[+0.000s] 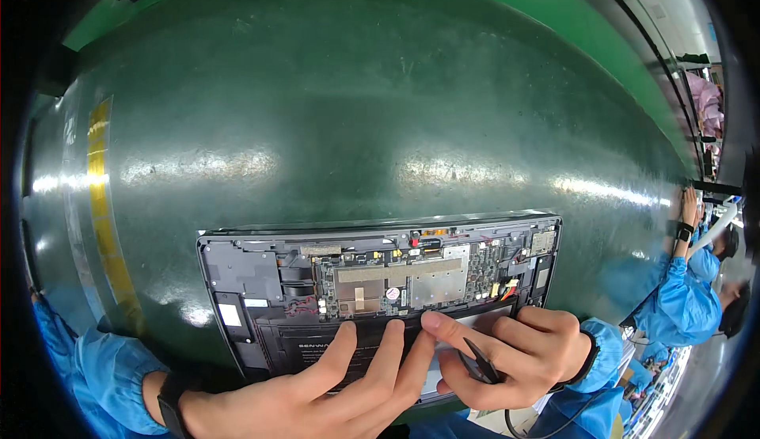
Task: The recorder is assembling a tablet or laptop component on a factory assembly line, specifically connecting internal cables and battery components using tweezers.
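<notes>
An opened laptop base (245, 269) lies on the green table before me, its insides bare. A circuit board (431, 277) with silvery metal shields runs across its upper middle, and a black battery (289, 348) sits below it. My left hand (340, 395) has its fingers spread, with the tips along the lower edge of the board and over the battery. Held within my right hand (518, 352) are dark pointed tweezers (481, 362), their tips angled up and left. One fingertip of that hand touches the board's lower edge beside my left fingers.
A yellow tape strip (103, 201) runs along the left of the green tabletop (332, 122). Below my right hand hangs a black cord (522, 433). Farther right, a person in a blue smock (681, 304) rests a hand on the table's edge.
</notes>
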A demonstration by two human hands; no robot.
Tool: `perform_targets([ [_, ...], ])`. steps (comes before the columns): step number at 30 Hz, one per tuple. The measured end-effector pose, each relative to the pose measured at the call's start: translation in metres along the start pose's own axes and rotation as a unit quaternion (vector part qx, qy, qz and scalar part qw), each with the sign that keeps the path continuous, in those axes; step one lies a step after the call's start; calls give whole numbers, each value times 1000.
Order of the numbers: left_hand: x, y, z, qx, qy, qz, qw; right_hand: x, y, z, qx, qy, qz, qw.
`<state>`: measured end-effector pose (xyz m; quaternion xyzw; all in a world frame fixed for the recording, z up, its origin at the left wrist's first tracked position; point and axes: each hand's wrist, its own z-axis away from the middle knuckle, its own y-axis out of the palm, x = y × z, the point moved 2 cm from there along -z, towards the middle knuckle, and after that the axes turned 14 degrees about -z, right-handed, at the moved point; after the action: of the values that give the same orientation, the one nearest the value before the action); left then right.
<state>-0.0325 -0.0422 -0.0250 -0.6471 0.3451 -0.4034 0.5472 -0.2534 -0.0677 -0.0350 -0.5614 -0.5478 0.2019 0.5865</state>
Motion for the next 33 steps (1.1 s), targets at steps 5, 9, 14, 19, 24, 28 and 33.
perform_targets([
  [5,4,2,-1,-16,7,7,1000,-3,1,0,-24,0,-24,999],
  [9,5,1,-2,-11,10,3,1000,-7,2,0,-27,-12,-44,999],
  [14,6,1,-5,-12,10,9,1000,-10,1,1,-44,-12,-56,997],
  [19,7,0,-3,-16,9,14,1000,-6,2,-2,-55,24,-82,995],
  [24,8,-4,-2,-13,16,16,1000,-2,-1,-2,-66,17,-63,996],
  [28,9,-5,-1,-16,19,17,1000,-3,-6,-6,-40,5,-41,998],
  [33,8,-3,0,-22,-4,6,1000,-1,-3,-5,-40,2,-37,999],
])
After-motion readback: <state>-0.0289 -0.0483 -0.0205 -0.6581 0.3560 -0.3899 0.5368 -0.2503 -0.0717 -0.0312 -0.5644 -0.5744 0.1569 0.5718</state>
